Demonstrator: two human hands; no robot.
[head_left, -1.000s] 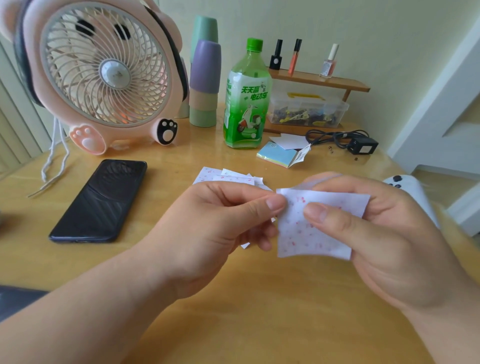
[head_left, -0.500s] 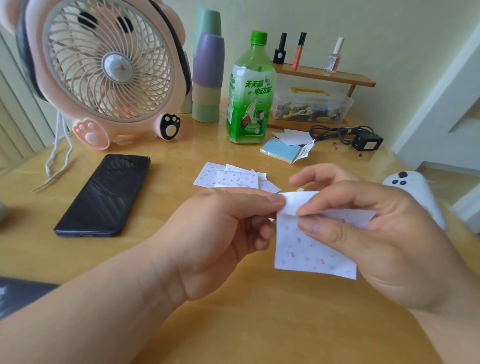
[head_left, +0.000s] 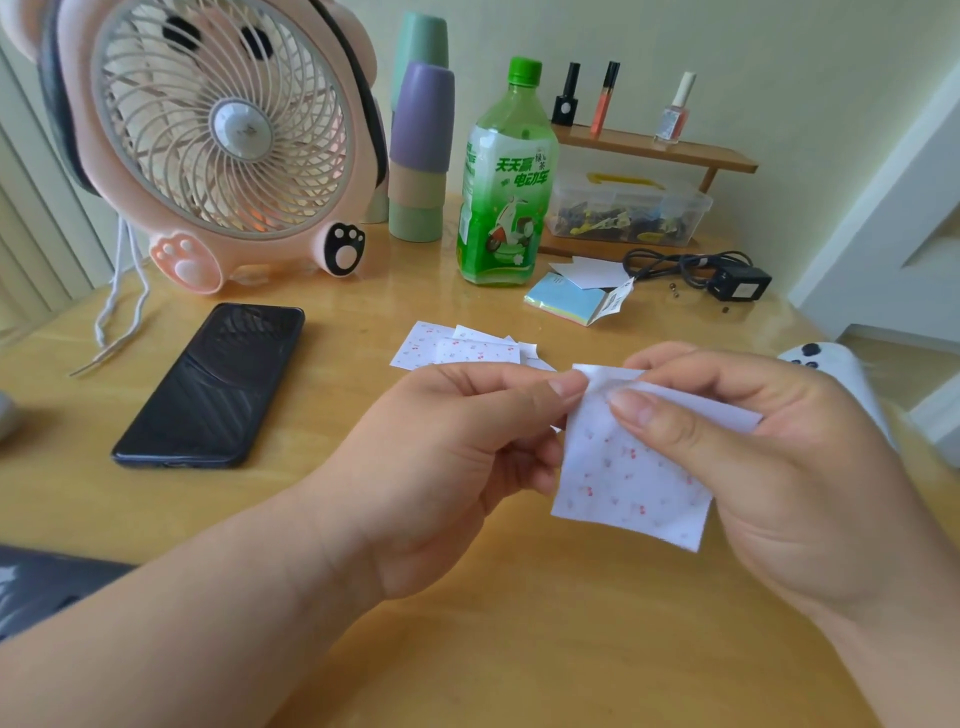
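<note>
A small white paper square with tiny red dots is held above the wooden table between both hands. My left hand pinches its upper left corner between thumb and forefinger. My right hand grips the top edge, its thumb lying across the front and its fingers behind. The top edge is bent over toward me. More of the same patterned paper squares lie in a loose pile on the table just beyond my left hand.
A black phone lies at left, a pink fan behind it. Stacked cups, a green bottle, a pad of coloured paper, a charger with cable and a wooden shelf stand at the back. A white controller lies at right.
The view has shifted slightly. My right thumb and fingers have worked along the paper's top edge, which now folds over; the left pinch holds the same corner.
</note>
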